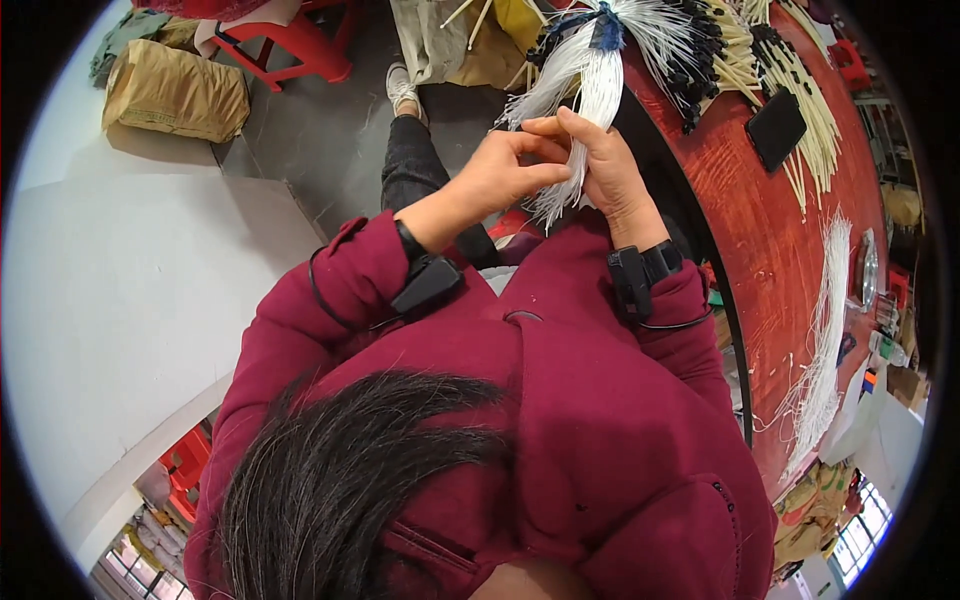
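Note:
A bundle of thin white strands (595,95), bound with a dark blue tie near its far end, hangs over the edge of the red-brown table (740,190). My right hand (610,165) is closed around the bundle's lower part. My left hand (500,170) pinches some strands beside it with thumb and fingers. Both wrists carry black strapped devices, and both sleeves are dark red.
On the table lie rows of black-tipped pale sticks (720,50), a black phone (777,128) and a long white strand bunch (825,330). A red stool (295,45), a brown sack (175,90) and a white surface (130,300) are to the left.

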{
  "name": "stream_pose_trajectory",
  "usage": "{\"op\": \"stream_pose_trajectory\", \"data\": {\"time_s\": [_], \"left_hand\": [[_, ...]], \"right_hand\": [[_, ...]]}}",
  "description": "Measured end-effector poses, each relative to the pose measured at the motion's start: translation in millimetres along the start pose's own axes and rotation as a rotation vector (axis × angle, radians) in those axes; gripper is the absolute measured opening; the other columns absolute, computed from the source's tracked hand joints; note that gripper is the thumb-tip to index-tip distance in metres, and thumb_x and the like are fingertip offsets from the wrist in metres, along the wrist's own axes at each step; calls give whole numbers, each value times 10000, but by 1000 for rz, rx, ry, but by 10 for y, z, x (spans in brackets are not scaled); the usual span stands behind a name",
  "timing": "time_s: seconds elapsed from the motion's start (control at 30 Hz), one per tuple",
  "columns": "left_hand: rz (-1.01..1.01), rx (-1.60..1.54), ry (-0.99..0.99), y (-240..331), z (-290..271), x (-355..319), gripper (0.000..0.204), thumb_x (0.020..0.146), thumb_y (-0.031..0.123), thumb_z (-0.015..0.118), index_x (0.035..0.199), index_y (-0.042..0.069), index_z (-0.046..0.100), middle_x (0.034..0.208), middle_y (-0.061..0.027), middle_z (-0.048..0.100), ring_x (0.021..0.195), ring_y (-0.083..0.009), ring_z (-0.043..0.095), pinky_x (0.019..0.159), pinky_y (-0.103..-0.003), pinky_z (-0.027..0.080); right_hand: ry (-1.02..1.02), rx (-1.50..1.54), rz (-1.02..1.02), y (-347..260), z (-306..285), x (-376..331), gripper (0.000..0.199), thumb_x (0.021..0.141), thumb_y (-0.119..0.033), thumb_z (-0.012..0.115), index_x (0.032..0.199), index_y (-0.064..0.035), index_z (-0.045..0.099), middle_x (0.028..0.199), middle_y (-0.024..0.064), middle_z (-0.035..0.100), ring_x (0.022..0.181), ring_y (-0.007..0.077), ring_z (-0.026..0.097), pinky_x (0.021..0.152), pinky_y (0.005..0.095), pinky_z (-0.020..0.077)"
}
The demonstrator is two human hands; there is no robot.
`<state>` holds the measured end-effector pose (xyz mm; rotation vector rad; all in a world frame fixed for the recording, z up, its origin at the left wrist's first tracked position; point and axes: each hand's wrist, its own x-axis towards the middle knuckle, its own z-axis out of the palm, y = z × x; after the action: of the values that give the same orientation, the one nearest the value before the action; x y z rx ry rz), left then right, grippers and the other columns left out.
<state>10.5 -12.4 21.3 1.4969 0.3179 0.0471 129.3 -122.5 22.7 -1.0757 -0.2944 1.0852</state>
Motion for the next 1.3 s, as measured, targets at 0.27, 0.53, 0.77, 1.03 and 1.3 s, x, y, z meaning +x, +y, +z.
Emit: {"op": "stream_pose_trajectory", "data": {"time_s": [0.27, 0.53, 0.77, 1.03, 1.3], "left_hand": [[-166, -203, 29, -28, -45, 15, 148, 872, 194, 660, 903, 50, 662, 751, 19, 620, 543, -36, 510, 481, -185, 371], [-286, -293, 48, 54, -213, -104, 161, 913, 215, 613, 966, 63, 613, 787, 18, 628, 520, -29, 520, 436, -160, 345], [-308, -136, 69, -16, -436, -254, 135, 909, 201, 617, 939, 70, 604, 764, 16, 618, 492, -27, 465, 430, -167, 320], [-330, -294, 3, -9, -525, -477, 126, 905, 173, 615, 944, 54, 604, 767, 8, 610, 482, -32, 421, 447, -164, 301], [-133, -733, 110, 423, -149, -96, 141, 895, 156, 632, 951, 26, 636, 781, -1, 641, 575, -48, 519, 515, -168, 373]], "right_hand": [[48, -34, -39, 19, 1, -4, 356, 893, -272, 576, 938, 65, 680, 883, 111, 678, 789, 172, 634, 742, 287, 502], [92, -178, -87, 134, -96, 83, 331, 917, -270, 560, 899, 39, 679, 782, 70, 661, 685, 126, 582, 632, 268, 462], [181, -352, -155, 166, -116, 107, 295, 898, -263, 597, 820, 10, 675, 753, 74, 658, 642, 121, 580, 667, 270, 463], [166, -249, -142, 137, -79, 68, 264, 895, -257, 620, 783, -19, 647, 700, 54, 630, 596, 124, 563, 604, 257, 457], [185, -303, -130, 120, -57, 56, 236, 896, -244, 625, 764, -48, 625, 648, 7, 580, 557, 90, 525, 537, 226, 413]]}}
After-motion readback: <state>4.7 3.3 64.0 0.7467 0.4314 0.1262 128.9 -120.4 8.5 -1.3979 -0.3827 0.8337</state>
